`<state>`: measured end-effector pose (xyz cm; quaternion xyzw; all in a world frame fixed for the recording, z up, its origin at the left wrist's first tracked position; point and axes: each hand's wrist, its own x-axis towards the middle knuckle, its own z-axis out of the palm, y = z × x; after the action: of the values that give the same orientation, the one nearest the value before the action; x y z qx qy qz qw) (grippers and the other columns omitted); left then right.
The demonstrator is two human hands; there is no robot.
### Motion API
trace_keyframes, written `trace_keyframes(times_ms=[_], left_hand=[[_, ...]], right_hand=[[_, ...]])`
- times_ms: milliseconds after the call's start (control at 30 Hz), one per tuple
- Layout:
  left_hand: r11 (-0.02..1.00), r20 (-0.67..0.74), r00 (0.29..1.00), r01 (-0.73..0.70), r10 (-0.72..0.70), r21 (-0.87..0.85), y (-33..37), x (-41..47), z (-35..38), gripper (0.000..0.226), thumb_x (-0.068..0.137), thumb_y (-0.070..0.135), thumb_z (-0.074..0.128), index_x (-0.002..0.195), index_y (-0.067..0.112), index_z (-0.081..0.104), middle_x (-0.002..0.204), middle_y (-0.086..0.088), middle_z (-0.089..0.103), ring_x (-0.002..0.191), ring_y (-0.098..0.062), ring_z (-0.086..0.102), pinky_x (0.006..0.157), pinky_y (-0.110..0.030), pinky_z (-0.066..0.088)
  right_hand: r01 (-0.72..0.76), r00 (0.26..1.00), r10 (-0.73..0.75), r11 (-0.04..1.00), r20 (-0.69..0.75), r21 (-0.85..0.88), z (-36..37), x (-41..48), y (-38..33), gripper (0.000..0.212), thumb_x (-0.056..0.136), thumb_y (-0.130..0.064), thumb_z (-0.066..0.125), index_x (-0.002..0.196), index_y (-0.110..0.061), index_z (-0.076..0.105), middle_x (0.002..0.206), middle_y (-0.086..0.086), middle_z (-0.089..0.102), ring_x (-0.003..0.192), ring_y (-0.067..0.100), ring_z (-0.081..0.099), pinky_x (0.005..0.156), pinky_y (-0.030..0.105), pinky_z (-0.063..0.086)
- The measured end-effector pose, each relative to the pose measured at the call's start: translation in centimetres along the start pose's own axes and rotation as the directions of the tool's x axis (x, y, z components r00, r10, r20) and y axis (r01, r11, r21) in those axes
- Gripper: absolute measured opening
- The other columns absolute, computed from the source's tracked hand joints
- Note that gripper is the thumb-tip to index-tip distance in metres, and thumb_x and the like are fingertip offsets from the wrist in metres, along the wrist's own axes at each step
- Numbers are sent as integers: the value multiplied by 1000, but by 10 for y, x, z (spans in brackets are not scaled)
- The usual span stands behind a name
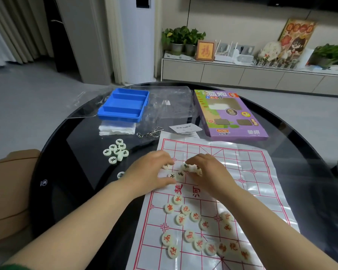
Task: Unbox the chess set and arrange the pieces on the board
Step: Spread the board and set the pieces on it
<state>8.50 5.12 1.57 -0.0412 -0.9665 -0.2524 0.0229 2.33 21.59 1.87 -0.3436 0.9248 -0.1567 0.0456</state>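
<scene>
Sorting stage, not placing yet. Cupping cream round black-lettered pieces (pixel 179 173) mid-board on white red-gridded paper board (pixel 252 162), left hand (pixel 150 172) and right hand (pixel 209 171) with fingers curled round them. Next: picking singles and seating them on far-side intersections. Readable: 楚河 on board, XCPAI on purple cardboard box (pixel 228 114) far right.

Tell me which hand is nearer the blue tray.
Left. The left hand sits at the left edge of the board, toward you from the tray; the right hand is farther right, mid-board.
</scene>
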Motion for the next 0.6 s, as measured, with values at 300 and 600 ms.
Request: trace_keyframes(times_ms=[300, 600], left_hand=[[960, -228, 935, 280, -271, 4, -62, -65, -5, 51, 77, 33, 67, 124, 18, 54, 112, 13, 45, 117, -15, 38, 101, -24, 24], [948, -338, 887, 310, -316, -72, -88, -66, -11, 26, 77, 15, 69, 101, 6, 68, 96, -5, 60, 98, -24, 50, 85, -22, 29]], right_hand=[[140, 990, -142, 986, 21, 87, 24, 38, -59, 35, 92, -13, 46, 127, -15, 51, 130, 5, 51, 121, 20, 44, 97, 28, 35], [311, 950, -310, 950, -38, 30, 56, 87, -109, 40, 91, -11, 45, 131, -11, 47, 140, 7, 42, 120, 28, 39, 97, 30, 30]])
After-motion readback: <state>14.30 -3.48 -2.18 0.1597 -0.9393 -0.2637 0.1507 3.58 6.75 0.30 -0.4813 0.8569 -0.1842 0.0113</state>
